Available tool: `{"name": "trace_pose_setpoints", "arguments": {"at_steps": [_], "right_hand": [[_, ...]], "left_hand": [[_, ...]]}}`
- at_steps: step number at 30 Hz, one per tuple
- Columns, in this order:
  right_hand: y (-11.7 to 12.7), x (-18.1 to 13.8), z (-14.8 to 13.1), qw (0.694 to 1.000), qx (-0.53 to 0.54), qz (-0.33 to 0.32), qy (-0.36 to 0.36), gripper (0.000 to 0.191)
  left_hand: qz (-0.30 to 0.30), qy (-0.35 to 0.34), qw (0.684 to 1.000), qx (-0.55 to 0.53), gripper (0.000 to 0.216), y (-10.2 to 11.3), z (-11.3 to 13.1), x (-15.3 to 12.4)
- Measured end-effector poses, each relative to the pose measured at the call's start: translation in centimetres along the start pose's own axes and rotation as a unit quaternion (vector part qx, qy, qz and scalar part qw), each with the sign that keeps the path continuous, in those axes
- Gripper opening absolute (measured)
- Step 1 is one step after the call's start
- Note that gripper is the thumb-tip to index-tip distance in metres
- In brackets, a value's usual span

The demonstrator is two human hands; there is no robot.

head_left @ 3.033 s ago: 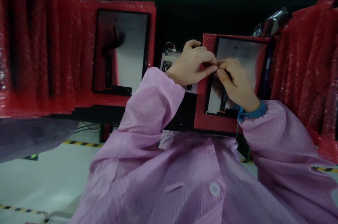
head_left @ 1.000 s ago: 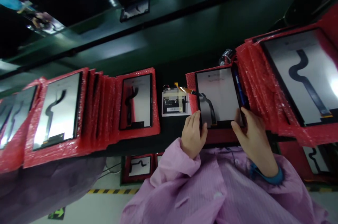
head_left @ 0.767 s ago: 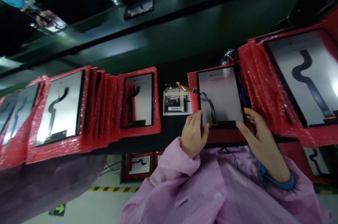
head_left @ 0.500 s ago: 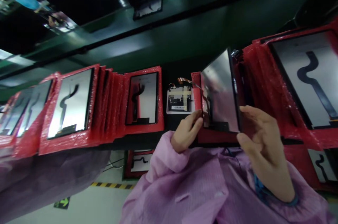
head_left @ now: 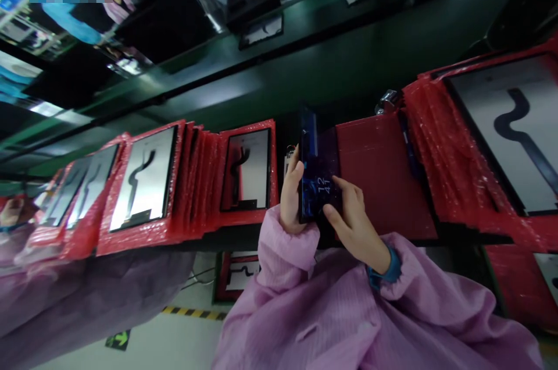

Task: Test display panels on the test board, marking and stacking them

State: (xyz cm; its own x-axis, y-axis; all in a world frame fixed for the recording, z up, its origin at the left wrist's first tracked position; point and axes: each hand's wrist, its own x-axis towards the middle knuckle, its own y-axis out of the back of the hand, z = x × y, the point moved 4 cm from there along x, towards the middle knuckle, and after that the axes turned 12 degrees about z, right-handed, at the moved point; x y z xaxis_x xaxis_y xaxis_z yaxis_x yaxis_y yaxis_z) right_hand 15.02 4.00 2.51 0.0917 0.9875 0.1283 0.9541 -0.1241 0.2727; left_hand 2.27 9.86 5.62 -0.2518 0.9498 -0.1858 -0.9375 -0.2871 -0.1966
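Observation:
I hold a display panel (head_left: 317,160) turned screen side up; it is lit blue and shows the digits 12 41. My left hand (head_left: 291,192) grips its left edge with fingers wrapped round it. My right hand (head_left: 351,220) rests on the lower right of the lit screen, thumb and fingers touching the glass. The panel sits over the left part of an empty red bubble-wrap sheet (head_left: 383,172). Most of the small white test board is hidden behind my left hand and the panel.
Stacks of red bubble-wrap sleeves with panels lying back side up, each with a black flex cable, stand to the left (head_left: 246,169), (head_left: 142,181) and right (head_left: 510,131). A dark green shelf (head_left: 270,73) runs behind. Another person's hand (head_left: 11,213) shows at far left.
The panel lay back side up in the red sleeve; I lifted its right edge and flipped it over to the left. Its screen now faces me, lit, with my right hand on it.

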Motion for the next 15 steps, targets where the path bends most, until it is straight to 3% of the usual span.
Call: {"name": "trace_pose_setpoints", "arguments": {"at_steps": [3,5,8,11,15], "right_hand": [[0.6,-0.6,-1.7,0.991,0.08,-0.032,0.101,0.057],[1.2,-0.9,-2.1,0.988,0.097,-0.023,0.119,0.05],[1.6,-0.8,-0.7,0.998,0.043,0.014,0.038,0.048],[1.4,-0.5,1.2,0.999,-0.014,0.024,-0.042,0.057],[0.9,0.2,1.6,0.998,-0.035,-0.018,-0.053,0.068]], "left_hand": [[0.017,0.006,0.999,-0.032,0.047,0.2,-0.3,0.1],[0.02,-0.019,0.999,-0.018,0.041,0.4,-0.3,0.3],[0.048,-0.033,0.998,0.001,0.039,0.8,0.0,0.6],[0.101,0.036,0.992,-0.064,0.049,1.4,0.4,0.6],[0.092,0.088,0.981,-0.144,0.043,1.4,1.3,0.2]]}}
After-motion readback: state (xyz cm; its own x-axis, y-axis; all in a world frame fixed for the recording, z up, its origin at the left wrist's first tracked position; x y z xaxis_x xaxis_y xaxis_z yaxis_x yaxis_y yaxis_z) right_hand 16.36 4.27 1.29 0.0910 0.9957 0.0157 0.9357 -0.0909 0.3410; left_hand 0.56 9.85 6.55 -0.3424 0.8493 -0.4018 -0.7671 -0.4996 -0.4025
